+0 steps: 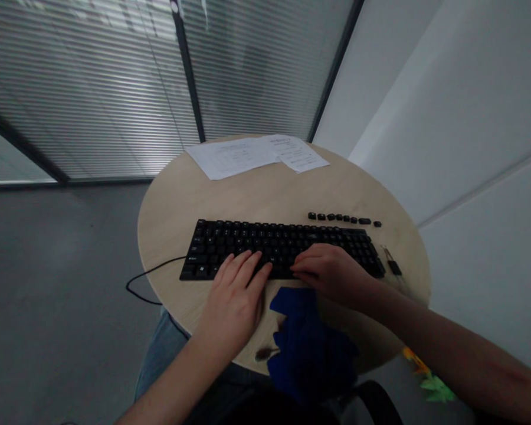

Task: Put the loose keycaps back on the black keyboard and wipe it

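A black keyboard [230, 236] lies across the round wooden table. My left hand [234, 295] rests with its fingers stretched out over the keyboard's lower rows, the thumb near the space bar. Over the lower edge, right of the middle, my right hand [325, 271] is closed in a pinch. Whatever may be between its fingertips is hidden. Several loose black keycaps [340, 218] form a row behind the keyboard. A keycap puller with wire loops [394, 267] lies to the right. Between my forearms is a crumpled blue cloth [310, 348], beside the dark bristles of a small brush [264, 354].
Printed papers [239, 156] lie at the table's far edge. The keyboard's cable [144, 274] hangs in a loop over the left edge. A white wall [469, 147] stands close on the right, and glass with blinds [92, 106] is behind.
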Available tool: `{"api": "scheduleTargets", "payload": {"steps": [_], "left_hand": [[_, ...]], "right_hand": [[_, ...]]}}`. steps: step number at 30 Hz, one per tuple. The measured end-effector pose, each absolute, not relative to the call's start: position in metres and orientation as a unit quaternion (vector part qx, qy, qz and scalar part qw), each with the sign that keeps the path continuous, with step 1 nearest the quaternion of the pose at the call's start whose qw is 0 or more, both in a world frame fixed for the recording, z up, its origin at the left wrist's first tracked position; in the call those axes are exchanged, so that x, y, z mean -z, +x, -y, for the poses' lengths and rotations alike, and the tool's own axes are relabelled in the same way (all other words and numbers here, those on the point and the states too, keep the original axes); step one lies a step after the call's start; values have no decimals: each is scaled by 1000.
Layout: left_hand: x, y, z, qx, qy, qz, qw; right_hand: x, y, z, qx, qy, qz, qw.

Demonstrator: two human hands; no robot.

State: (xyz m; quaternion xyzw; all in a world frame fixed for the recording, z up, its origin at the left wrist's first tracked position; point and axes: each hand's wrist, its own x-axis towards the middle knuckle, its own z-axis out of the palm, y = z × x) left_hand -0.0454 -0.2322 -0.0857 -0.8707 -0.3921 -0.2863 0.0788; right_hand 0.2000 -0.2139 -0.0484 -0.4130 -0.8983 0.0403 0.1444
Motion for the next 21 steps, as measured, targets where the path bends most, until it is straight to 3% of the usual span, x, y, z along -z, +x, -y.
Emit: {"api": "scheduleTargets", "payload": {"steps": [21], "left_hand": [[95,-42,228,320,-859,396,54]], "right_hand": [[46,194,214,21,-415,905,89]]}}
